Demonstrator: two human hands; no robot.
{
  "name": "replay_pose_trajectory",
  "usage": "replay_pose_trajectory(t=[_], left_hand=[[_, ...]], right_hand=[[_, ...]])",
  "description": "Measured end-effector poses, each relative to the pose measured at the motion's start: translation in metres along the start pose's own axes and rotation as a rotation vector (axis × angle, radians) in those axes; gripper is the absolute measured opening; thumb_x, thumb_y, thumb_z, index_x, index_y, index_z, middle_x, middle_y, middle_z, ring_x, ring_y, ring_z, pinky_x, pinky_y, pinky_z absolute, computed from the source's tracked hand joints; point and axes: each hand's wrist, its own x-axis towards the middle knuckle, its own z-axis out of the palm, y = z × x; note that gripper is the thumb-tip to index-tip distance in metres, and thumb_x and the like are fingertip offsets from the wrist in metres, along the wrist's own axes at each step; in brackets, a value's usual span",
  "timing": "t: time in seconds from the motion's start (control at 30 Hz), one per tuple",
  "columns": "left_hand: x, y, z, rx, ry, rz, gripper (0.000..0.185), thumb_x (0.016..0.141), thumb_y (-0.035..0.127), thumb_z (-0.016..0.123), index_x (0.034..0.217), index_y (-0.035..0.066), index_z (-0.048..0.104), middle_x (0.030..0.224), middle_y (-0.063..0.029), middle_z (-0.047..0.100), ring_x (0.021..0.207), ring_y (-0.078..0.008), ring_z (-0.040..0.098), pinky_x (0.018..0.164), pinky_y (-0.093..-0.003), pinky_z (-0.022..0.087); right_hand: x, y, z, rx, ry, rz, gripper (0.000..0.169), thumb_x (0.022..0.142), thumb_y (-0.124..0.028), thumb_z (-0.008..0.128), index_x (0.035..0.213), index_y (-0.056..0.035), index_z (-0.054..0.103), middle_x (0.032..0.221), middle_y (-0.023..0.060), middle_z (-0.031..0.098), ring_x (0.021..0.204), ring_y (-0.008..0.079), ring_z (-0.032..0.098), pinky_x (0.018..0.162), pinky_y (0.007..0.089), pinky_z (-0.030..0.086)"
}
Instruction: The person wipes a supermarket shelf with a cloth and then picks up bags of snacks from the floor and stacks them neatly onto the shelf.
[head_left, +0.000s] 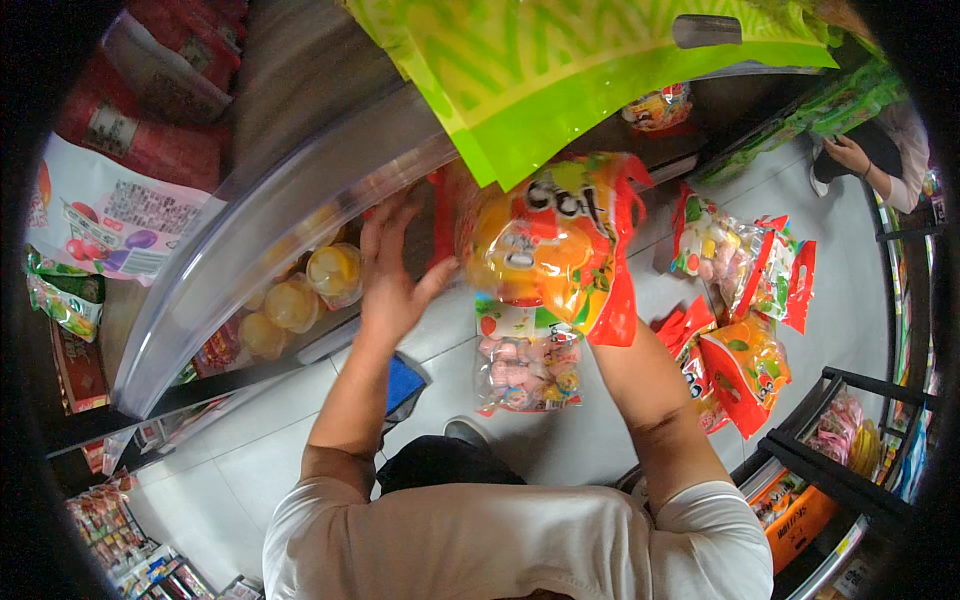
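My left hand (390, 277) is spread, thumb apart, at the front of a shelf bin beside round, yellow fruit jelly cups (335, 270). Its fingertips are blurred and nothing shows in its grip. Just right of it, a red-and-orange plastic bag (559, 240) of fruit jellies is raised above the floor. My right forearm (649, 375) runs up behind this bag, which hides the hand; the bag appears to rest in that hand. Below the bag, a clear packet of pink wrapped sweets (529, 367) lies on the floor.
More candy bags (739, 255) and orange jelly bags (742, 367) lie on the tiles to the right. A curved clear plastic shelf guard (247, 217) crosses at left. Green printed sheeting (540, 82) hangs overhead. Another person's hand (847, 154) shows far right, above a black rack (832, 450).
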Motion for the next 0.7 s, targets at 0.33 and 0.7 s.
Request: replay_pose_trajectory(t=[0.33, 0.7], left_hand=[[-0.029, -0.075, 0.034, -1.144, -0.468, -0.725, 0.040, 0.071, 0.013, 0.066, 0.108, 0.007, 0.051, 0.093, -0.0049, 0.056, 0.078, -0.0128, 0.053, 0.067, -0.0250, 0.043], [0.040, -0.155, 0.031, -0.944, 0.376, -0.835, 0.032, 0.079, 0.022, 0.063, 0.102, 0.005, 0.048, 0.093, -0.0049, 0.055, 0.081, -0.0174, 0.053, 0.066, -0.0292, 0.044]], right_hand=[[-0.002, 0.054, -0.038, -0.304, -0.100, 0.380, 0.057, 0.080, -0.044, 0.051, 0.124, -0.0087, 0.038, 0.124, 0.0102, 0.044, 0.113, 0.0242, 0.042, 0.091, 0.0439, 0.039], [-0.009, 0.034, -0.058, -0.338, 0.338, 0.276, 0.043, 0.087, -0.036, 0.046, 0.116, -0.0055, 0.046, 0.111, 0.0093, 0.053, 0.103, 0.0217, 0.049, 0.089, 0.0343, 0.038]])
